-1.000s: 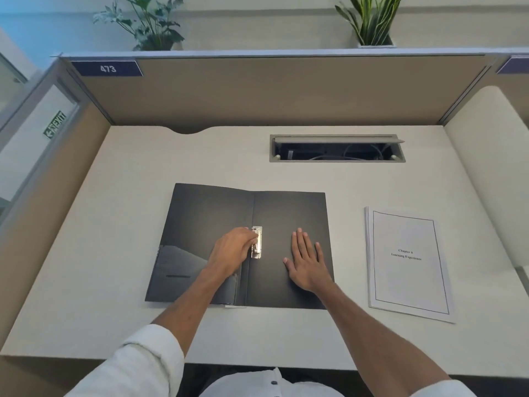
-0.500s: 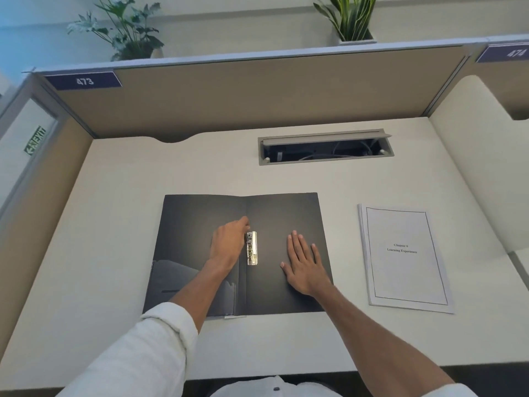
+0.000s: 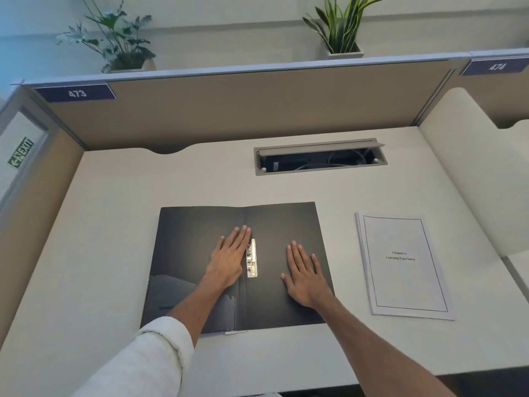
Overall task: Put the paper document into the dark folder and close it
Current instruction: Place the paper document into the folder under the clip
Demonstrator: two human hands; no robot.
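The dark folder (image 3: pixel 189 242) lies open and flat in the middle of the desk, with a silver metal clip (image 3: pixel 252 259) beside its spine and a pocket on its left flap. My left hand (image 3: pixel 229 259) rests flat on the left flap, fingers straight, just left of the clip. My right hand (image 3: pixel 305 275) lies flat with fingers spread on the right flap. The paper document (image 3: pixel 403 265), a white stapled stack with a printed title, lies on the desk to the right of the folder, apart from it.
The white desk (image 3: pixel 114 224) is walled by beige partitions at the back and left and a white divider (image 3: pixel 469 167) on the right. An open cable tray (image 3: pixel 320 159) is set into the desk behind the folder. Potted plants stand beyond the back partition.
My left hand has left the clip and flattened out on the left flap, fingers now straight. My right hand stays pressed on the right flap. The camera has tilted upward.
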